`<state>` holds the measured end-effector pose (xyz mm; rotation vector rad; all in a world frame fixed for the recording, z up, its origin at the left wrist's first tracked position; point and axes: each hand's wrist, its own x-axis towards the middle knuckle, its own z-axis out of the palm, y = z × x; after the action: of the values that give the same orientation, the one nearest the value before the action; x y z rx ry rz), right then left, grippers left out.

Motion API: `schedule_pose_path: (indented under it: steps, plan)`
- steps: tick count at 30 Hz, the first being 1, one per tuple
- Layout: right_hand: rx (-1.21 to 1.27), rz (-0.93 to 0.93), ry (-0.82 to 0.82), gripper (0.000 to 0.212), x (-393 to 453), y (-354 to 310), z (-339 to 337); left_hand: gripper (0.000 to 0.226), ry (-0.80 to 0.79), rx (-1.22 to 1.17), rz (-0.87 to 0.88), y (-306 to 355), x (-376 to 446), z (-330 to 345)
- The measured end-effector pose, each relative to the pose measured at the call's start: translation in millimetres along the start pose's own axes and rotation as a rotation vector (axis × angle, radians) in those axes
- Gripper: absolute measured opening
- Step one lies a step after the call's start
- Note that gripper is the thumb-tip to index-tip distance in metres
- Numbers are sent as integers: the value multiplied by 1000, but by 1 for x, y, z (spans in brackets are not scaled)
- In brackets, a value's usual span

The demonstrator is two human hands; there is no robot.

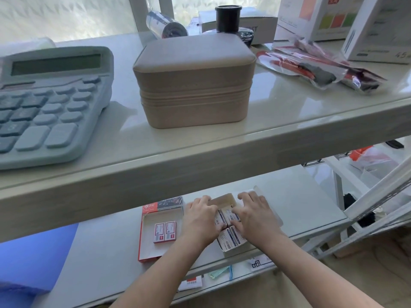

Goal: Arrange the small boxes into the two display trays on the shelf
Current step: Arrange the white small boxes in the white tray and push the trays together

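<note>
On the lower shelf, a red-edged display tray [146, 238] holds two small red-and-white boxes [165, 231] side by side. To its right stands a second, white tray [235, 250] packed with small white boxes with blue print [231, 238]. My left hand [201, 220] and my right hand [254, 216] both rest on the white boxes in that tray, fingers pressed onto and around them. The back of the tray shows a bare cardboard wall [222, 198]. My hands hide most of the boxes.
The upper shelf [200, 156] overhangs the work area and carries a blue calculator [49, 103], a beige zip case [193, 81], plastic-wrapped items [320, 65] and cartons. A blue sheet [33, 258] lies at the lower left. A white rack frame [378, 196] stands at the right.
</note>
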<state>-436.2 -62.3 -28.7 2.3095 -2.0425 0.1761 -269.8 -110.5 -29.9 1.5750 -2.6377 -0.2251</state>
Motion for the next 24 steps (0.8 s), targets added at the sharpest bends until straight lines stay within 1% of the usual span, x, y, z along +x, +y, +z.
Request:
schedule_pose_path:
  steps: [1,4,8,15,19,22,24]
  plan:
    - [-5,-17,-39,20,2,1,-1,47,-3,5,2,1,0,0]
    - [-19,-46,-115,23,6,3,-1,40,-18,-2,8,2,1,1]
    - [-21,-35,-71,16,14,2,3,30,4,-31,23,2,6,4]
    - [-2,59,7,17,13,-2,10,27,12,-28,36,2,8,4]
    - [0,70,5,17,13,-1,10,28,29,-40,24,3,4,3]
    - [123,34,48,18,3,-1,0,26,135,-192,8,1,-10,-1]
    - [269,-13,115,17,-14,0,-12,35,237,-288,-24,-10,-31,-7]
